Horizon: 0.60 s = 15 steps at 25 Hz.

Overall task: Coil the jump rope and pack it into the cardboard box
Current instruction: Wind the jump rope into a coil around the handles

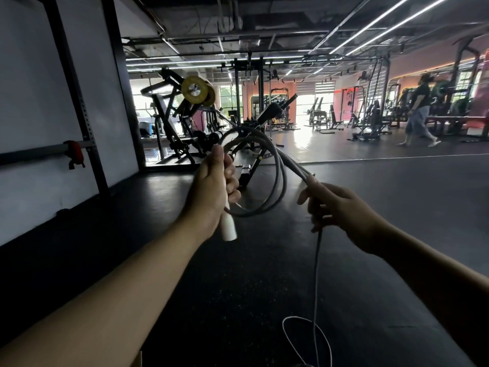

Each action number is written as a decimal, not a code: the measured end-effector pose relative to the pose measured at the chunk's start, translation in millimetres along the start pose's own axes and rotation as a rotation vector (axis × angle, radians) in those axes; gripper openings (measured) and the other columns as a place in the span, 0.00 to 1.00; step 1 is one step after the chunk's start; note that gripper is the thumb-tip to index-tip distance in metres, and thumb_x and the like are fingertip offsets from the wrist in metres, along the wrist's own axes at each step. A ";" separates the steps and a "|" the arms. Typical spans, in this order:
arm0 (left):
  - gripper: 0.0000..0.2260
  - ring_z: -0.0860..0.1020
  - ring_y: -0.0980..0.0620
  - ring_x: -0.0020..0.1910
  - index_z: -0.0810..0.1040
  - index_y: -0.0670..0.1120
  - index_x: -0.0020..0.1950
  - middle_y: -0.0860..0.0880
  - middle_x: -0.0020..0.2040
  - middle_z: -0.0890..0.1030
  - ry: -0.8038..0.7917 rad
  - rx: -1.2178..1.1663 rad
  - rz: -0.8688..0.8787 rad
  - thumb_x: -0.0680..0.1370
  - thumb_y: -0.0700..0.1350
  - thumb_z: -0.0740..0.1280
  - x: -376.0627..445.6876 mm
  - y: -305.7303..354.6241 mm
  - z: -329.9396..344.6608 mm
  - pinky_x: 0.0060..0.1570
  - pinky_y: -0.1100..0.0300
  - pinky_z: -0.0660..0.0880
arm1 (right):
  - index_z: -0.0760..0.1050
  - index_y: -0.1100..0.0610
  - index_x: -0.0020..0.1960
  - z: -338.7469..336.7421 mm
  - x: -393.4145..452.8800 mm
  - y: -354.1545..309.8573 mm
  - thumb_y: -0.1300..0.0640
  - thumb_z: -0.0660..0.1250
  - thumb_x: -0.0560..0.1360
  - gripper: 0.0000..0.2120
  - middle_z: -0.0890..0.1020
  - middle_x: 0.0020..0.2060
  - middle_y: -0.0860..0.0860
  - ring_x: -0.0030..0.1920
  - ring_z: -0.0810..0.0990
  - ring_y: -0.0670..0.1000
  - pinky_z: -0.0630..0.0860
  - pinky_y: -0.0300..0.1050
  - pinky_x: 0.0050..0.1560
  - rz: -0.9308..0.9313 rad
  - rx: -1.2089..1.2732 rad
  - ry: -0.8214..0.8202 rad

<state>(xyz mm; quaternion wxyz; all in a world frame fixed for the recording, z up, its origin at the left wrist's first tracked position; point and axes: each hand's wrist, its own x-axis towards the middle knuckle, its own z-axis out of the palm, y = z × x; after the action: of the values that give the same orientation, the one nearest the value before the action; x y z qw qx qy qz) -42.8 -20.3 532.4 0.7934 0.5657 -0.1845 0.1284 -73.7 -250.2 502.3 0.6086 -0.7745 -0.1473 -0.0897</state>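
Note:
My left hand (214,189) is closed around a white jump rope handle (229,227) and holds a few grey loops of the jump rope (281,178) in front of me. My right hand (341,207) pinches the rope strand to the right of the loops. From my right hand the thin rope hangs down and curls into a loose loop (307,340) on the dark floor. A tan corner of the cardboard box (137,360) shows at the bottom edge, under my left forearm.
Black rubber gym floor (238,287) lies all around. A white wall with a black rack upright (76,102) stands on the left. Weight machines (185,120) stand ahead. A person (420,112) walks at the far right.

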 end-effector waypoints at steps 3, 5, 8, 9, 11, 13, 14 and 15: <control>0.14 0.64 0.56 0.28 0.69 0.48 0.45 0.53 0.34 0.68 0.250 -0.170 -0.014 0.85 0.55 0.56 0.9 -8.8 25.0 0.26 0.62 0.63 | 0.80 0.49 0.59 36.2 -9.1 10.0 0.27 0.59 0.74 0.30 0.76 0.45 0.57 0.42 0.76 0.55 0.78 0.52 0.45 0.042 0.134 -0.094; 0.13 0.68 0.55 0.29 0.69 0.49 0.46 0.52 0.38 0.70 0.420 -0.155 -0.034 0.85 0.56 0.57 1.1 -14.3 41.3 0.28 0.61 0.68 | 0.77 0.47 0.64 64.5 -14.3 9.6 0.24 0.61 0.69 0.34 0.80 0.44 0.57 0.41 0.79 0.53 0.77 0.51 0.45 0.022 0.196 -0.130; 0.14 0.74 0.57 0.26 0.68 0.50 0.48 0.49 0.40 0.73 0.535 -0.096 -0.035 0.84 0.59 0.56 -0.7 -19.0 53.0 0.32 0.59 0.73 | 0.76 0.51 0.62 91.9 -15.1 -0.7 0.30 0.64 0.72 0.30 0.80 0.36 0.50 0.33 0.78 0.48 0.74 0.43 0.33 -0.036 0.318 -0.017; 0.14 0.75 0.58 0.24 0.68 0.50 0.47 0.50 0.39 0.74 0.534 -0.093 -0.035 0.84 0.59 0.56 -2.1 -19.1 54.1 0.34 0.58 0.75 | 0.77 0.52 0.59 94.2 -12.9 -4.9 0.33 0.65 0.73 0.26 0.79 0.32 0.47 0.30 0.76 0.46 0.72 0.41 0.29 -0.039 0.343 0.046; 0.13 0.77 0.60 0.23 0.67 0.50 0.46 0.52 0.35 0.76 0.508 -0.040 -0.024 0.84 0.57 0.56 -8.1 -16.6 53.5 0.40 0.55 0.78 | 0.78 0.53 0.56 93.1 -7.8 -9.9 0.37 0.67 0.76 0.21 0.75 0.26 0.45 0.25 0.72 0.46 0.68 0.40 0.25 -0.039 0.368 0.129; 0.11 0.81 0.57 0.33 0.68 0.51 0.47 0.54 0.31 0.81 0.445 0.001 -0.012 0.85 0.55 0.57 -16.1 -14.1 48.7 0.50 0.49 0.80 | 0.78 0.54 0.54 88.5 -2.6 -12.7 0.41 0.68 0.78 0.16 0.72 0.25 0.45 0.23 0.70 0.46 0.66 0.41 0.24 -0.035 0.386 0.164; 0.10 0.82 0.54 0.38 0.69 0.50 0.48 0.55 0.32 0.82 0.400 -0.017 -0.022 0.85 0.54 0.58 -19.2 -13.1 44.8 0.56 0.46 0.80 | 0.77 0.54 0.53 85.6 0.4 -13.6 0.44 0.68 0.79 0.13 0.71 0.25 0.45 0.23 0.69 0.46 0.65 0.41 0.24 -0.035 0.391 0.168; 0.09 0.82 0.52 0.42 0.71 0.49 0.50 0.55 0.33 0.83 0.357 -0.054 -0.037 0.85 0.53 0.59 -20.7 -13.3 39.3 0.59 0.44 0.79 | 0.76 0.55 0.51 82.7 3.0 -15.1 0.48 0.67 0.80 0.10 0.71 0.26 0.46 0.23 0.68 0.46 0.64 0.41 0.24 -0.041 0.394 0.161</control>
<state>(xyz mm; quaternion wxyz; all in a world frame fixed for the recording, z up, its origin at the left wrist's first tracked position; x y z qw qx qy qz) -61.7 -61.8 523.5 0.8307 0.5157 -0.0337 0.2073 -79.3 -166.4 497.0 0.7561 -0.6278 -0.1287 -0.1330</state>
